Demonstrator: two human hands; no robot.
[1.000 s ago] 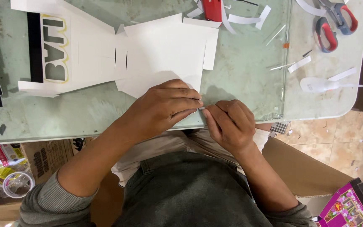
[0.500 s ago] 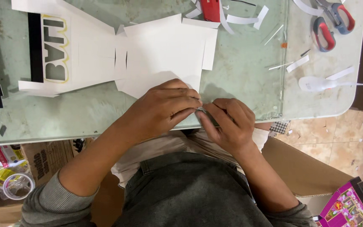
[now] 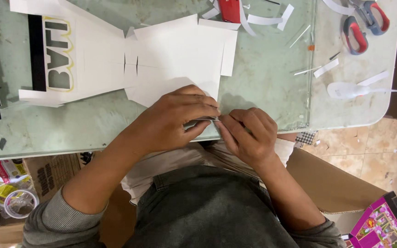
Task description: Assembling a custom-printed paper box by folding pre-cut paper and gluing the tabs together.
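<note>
There is one view only, from a camera on the person's head. It looks almost straight down, close over the near edge of the counter [image 3: 263,92], with the lap below it and both hands at mid-frame. The floor [image 3: 368,151] shows at the right, past the counter's corner.

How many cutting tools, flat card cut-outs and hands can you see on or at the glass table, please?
Scissors: 1
Red cutter: 1
White card cut-out: 1
Hands: 2, left hand and right hand, pinching the cut-out's near edge
Total: 5
</note>
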